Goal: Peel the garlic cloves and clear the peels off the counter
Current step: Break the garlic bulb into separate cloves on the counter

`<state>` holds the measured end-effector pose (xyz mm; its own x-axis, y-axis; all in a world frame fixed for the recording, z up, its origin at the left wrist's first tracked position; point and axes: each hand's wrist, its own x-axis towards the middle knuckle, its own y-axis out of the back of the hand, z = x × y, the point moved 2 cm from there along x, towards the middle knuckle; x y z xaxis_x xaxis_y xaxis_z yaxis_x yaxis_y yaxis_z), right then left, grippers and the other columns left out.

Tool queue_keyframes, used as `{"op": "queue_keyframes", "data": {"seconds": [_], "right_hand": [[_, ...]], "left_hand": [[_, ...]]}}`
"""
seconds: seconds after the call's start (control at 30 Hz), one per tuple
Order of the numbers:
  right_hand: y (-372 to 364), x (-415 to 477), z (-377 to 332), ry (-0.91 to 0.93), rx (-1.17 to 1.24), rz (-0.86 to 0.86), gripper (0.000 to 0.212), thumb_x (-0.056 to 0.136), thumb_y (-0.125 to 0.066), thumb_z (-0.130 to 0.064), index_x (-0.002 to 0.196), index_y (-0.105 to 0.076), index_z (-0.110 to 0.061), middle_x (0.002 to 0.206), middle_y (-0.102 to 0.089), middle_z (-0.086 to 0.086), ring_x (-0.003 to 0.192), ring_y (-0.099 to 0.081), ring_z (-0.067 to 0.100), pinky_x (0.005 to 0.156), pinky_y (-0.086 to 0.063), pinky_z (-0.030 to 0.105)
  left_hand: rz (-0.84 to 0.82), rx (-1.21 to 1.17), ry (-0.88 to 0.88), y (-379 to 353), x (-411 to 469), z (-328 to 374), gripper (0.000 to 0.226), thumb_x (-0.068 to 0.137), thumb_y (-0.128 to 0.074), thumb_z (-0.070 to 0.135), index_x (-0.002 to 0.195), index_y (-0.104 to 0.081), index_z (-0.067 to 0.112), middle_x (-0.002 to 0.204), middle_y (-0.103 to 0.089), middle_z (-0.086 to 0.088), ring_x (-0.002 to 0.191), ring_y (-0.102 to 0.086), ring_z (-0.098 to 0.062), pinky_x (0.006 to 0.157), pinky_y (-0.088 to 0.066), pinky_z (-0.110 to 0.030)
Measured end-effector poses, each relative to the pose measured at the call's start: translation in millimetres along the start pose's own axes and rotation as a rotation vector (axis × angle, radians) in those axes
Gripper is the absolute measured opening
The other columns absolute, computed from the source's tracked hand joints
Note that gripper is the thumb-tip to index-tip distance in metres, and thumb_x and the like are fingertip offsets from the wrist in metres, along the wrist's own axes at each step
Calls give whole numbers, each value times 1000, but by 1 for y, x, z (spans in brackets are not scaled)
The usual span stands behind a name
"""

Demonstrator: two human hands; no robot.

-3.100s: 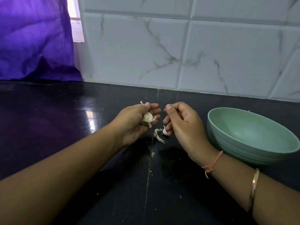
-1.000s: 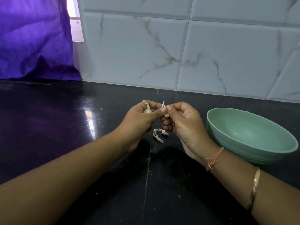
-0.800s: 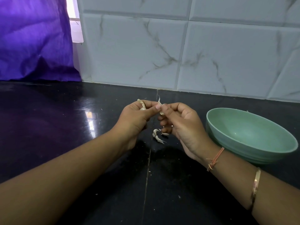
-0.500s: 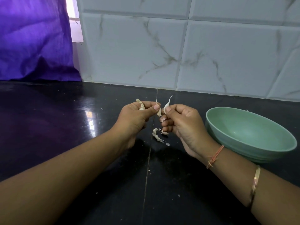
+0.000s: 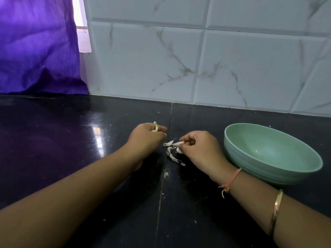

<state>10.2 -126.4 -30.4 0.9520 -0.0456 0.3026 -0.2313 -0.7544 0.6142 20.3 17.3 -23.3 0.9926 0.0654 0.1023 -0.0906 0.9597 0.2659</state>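
My left hand [image 5: 146, 138] is closed around a garlic clove [image 5: 155, 127], whose pale tip sticks up above my fingers. My right hand [image 5: 199, 149] sits low over the black counter [image 5: 71, 140], pinching a strip of garlic peel [image 5: 171, 143] between thumb and forefinger. Just below it, several pale peel pieces [image 5: 171, 155] lie in a small heap on the counter by the seam. The two hands are apart, with the peel heap between them.
A pale green bowl [image 5: 268, 169] stands on the counter right beside my right wrist, with nothing visible inside it. A white marble-tiled wall [image 5: 206, 65] backs the counter. A purple curtain [image 5: 37, 47] hangs at the back left. Small crumbs dot the counter.
My hands have drawn apart. The right hand pulled a peel strip off the clove and lowered it down to the heap on the counter; the left hand kept the clove.
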Motion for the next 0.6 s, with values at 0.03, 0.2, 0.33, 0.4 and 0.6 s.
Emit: {"op": "queue_keyframes", "data": {"seconds": [0.03, 0.2, 0.33, 0.4, 0.6], "right_hand": [[0, 0, 0, 9, -16, -2, 15, 83, -61, -11, 96, -69, -14, 76, -63, -3, 71, -58, 13, 61, -44, 20], [4, -2, -9, 147, 139, 139, 6, 85, -62, -13, 88, -66, -14, 81, -58, 4, 55, -50, 1, 50, -35, 8], [1, -9, -20, 231, 339, 75, 9, 87, -61, -16, 79, -65, -17, 69, -63, -4, 58, -53, 1, 56, -42, 16], [-3, -12, -23, 228, 414, -22, 5, 87, -63, -19, 83, -64, -17, 72, -65, -1, 57, -56, 4, 54, -47, 26], [-6, -13, -26, 217, 519, -82, 12, 83, -68, -22, 92, -65, -14, 75, -66, 4, 59, -60, 15, 54, -51, 29]], "left_hand": [[12, -41, 8, 1, 1, 0, 18, 88, -55, 10, 99, -67, 16, 71, -54, 5, 62, -44, -6, 58, -35, -20], [2, -365, 44, -2, -2, 7, 19, 97, -46, 21, 90, -63, 19, 84, -64, 4, 69, -53, -6, 60, -40, -18], [-114, -620, 13, -4, -7, 14, 21, 98, -43, 19, 103, -61, 9, 103, -68, -12, 94, -66, -18, 86, -52, -26], [-185, -691, -6, -6, -9, 17, 23, 98, -42, 21, 109, -58, 9, 112, -65, -15, 100, -66, -22, 92, -51, -35], [-328, -696, -68, -9, -13, 24, 33, 96, -39, 29, 122, -53, 15, 126, -58, -8, 101, -65, -16, 90, -52, -32]]}}
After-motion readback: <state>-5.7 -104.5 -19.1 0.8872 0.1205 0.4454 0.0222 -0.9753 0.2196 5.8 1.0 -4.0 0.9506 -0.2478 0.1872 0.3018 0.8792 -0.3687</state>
